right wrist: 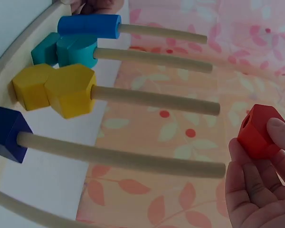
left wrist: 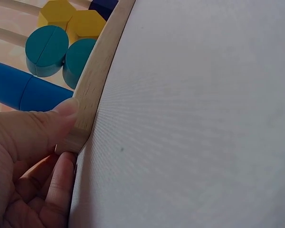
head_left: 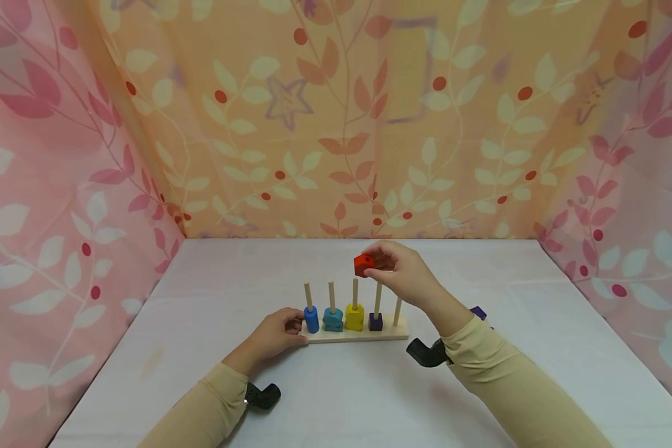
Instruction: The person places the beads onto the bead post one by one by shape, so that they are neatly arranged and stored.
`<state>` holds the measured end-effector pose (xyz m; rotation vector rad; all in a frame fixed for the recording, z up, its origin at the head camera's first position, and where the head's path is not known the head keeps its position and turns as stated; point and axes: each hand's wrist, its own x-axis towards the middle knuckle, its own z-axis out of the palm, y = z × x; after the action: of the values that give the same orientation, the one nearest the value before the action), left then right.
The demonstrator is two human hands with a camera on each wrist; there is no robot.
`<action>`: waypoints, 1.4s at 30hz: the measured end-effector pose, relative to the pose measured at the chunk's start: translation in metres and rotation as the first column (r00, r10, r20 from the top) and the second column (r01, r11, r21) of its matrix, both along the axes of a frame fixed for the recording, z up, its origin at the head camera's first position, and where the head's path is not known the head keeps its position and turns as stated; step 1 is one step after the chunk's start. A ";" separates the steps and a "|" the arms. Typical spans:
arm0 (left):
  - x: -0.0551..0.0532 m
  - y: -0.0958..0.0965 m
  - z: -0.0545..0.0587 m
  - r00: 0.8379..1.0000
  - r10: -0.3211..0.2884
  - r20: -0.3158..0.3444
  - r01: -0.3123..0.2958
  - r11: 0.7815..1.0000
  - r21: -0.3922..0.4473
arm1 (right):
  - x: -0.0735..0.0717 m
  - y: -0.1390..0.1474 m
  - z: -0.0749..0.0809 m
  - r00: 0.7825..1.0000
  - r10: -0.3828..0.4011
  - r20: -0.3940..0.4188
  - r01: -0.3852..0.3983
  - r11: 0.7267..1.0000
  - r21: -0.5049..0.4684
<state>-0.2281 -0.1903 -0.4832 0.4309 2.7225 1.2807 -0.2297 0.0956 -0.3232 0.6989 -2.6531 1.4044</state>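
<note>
A wooden peg board (head_left: pixel 358 337) stands on the table with a row of upright pegs. My left hand (head_left: pixel 271 334) grips its left end, with the thumb (left wrist: pixel 66 109) on the base beside the blue cylinders (left wrist: pixel 19 88). Above the pegs, my right hand (head_left: pixel 407 274) pinches a red block (right wrist: pixel 259 132) with angled sides and a hole through it. Along the board sit blue pieces (head_left: pixel 311 320), teal pieces (head_left: pixel 333 320), yellow pieces (head_left: pixel 354 318) and a dark blue block (head_left: pixel 376 322), each colour on its own peg. The rightmost peg (head_left: pixel 397 311) is bare.
A purple block (head_left: pixel 478 312) lies on the white tabletop (head_left: pixel 229 274), partly behind the right sleeve (head_left: pixel 481 361). Black wrist devices (head_left: pixel 425 353) stick out from both sleeves. Patterned cloth (head_left: pixel 336 124) encloses the back and sides.
</note>
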 end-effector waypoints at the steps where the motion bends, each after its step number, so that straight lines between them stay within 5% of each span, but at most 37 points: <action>1: 0.000 0.000 0.000 1.000 0.001 0.000 -0.001 1.000 -0.001 | 0.000 -0.002 -0.001 1.000 -0.002 0.004 0.002 1.000 0.000; 18: 0.000 -0.001 0.002 1.000 -0.007 -0.005 0.007 1.000 -0.007 | 0.003 -0.021 -0.013 0.999 -0.028 -0.032 0.030 0.998 0.062; 24: 0.000 -0.001 0.001 1.000 -0.005 0.002 0.005 1.000 -0.003 | 0.005 -0.019 -0.021 0.999 -0.032 0.037 0.030 0.998 0.063; 31: 0.000 0.000 0.002 1.000 -0.002 0.006 0.002 1.000 -0.005 | 0.007 -0.020 -0.038 0.990 -0.081 0.117 0.090 0.993 -0.075; 42: 0.000 0.001 0.002 1.000 0.012 0.003 -0.012 1.000 -0.007 | 0.009 -0.025 -0.082 0.965 -0.145 0.219 0.198 0.949 -0.245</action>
<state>-0.2277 -0.1897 -0.4816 0.4123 2.7306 1.2732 -0.2209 0.0703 -0.4049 0.3057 -2.5142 1.8134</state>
